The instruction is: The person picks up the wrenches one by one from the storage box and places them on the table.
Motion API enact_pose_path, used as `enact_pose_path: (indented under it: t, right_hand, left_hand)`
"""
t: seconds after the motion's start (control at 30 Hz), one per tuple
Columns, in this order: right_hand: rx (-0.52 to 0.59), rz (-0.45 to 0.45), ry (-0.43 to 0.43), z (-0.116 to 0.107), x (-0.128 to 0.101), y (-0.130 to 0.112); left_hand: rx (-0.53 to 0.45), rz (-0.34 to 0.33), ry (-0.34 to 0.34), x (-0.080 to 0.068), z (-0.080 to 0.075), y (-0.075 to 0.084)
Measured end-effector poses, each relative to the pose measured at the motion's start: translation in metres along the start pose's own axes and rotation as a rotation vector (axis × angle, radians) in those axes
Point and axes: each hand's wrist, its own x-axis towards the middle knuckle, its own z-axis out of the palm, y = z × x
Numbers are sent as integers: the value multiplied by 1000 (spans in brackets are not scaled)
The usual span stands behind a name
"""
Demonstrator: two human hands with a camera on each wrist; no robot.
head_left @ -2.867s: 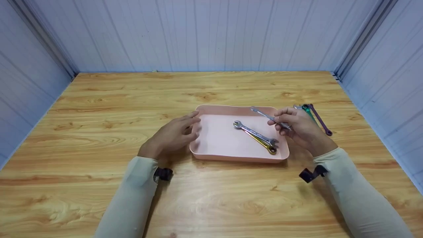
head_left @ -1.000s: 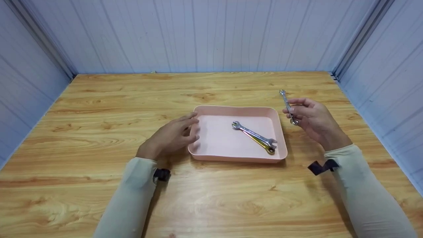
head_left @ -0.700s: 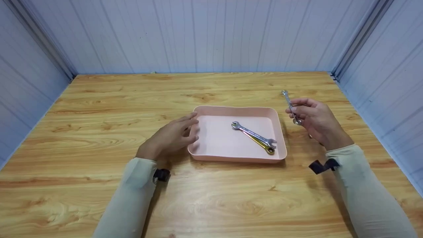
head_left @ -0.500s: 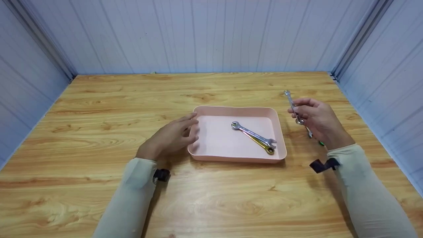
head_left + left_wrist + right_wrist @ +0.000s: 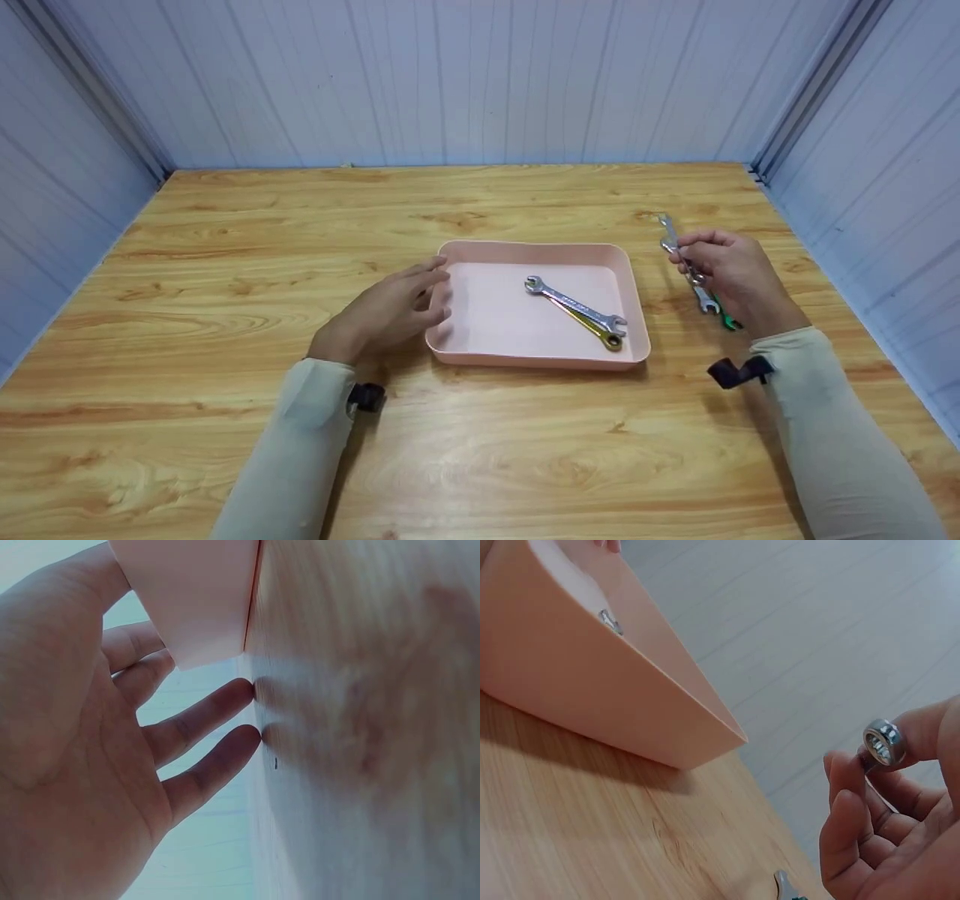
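At the right of the head view, my right hand [image 5: 733,279] pinches a silver combination wrench [image 5: 669,227] between thumb and fingers. Its ring end [image 5: 885,741] faces the camera in the right wrist view. Beneath that hand, a silver wrench [image 5: 706,301] and a green wrench [image 5: 730,322] lie on the table, partly covered. My left hand [image 5: 382,311] is at the left wall of a pink tray [image 5: 540,361], fingers spread and loosely extended. Two fingertips [image 5: 244,736] meet the tabletop in the left wrist view. Inside the tray, a silver wrench [image 5: 574,303] lies across a gold wrench [image 5: 600,331].
The wood-grain table [image 5: 480,450] runs back to a pale panelled wall [image 5: 465,82], with side walls at left and right. The tray stands between both hands, its right wall close to the wrenches on the table.
My right hand has carried the silver wrench out from above the tray to the right, lowering it slightly over the table wrenches. More of those wrenches now shows. The left hand stays put.
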Motion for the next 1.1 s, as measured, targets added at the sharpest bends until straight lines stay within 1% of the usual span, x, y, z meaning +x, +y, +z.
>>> enact_pose_path:
  t: [0.13, 0.23, 0.4, 0.6, 0.83, 1.1]
  right_hand:
    - [-62, 22, 8, -4, 2, 2]
    - [-178, 40, 13, -6, 4, 3]
    - [-343, 88, 3, -9, 6, 6]
    - [-438, 125, 10, -11, 7, 8]
    - [-527, 140, 22, -11, 9, 10]
    - [-607, 143, -37, -13, 13, 14]
  left_hand:
    - [17, 26, 6, 0, -1, -2]
    - [29, 39, 4, 1, -2, -3]
    - [27, 24, -2, 1, -2, -2]
    - [23, 39, 8, 1, -2, -2]
    - [15, 51, 19, 1, -1, -2]
    - [-1, 25, 7, 0, -1, -2]
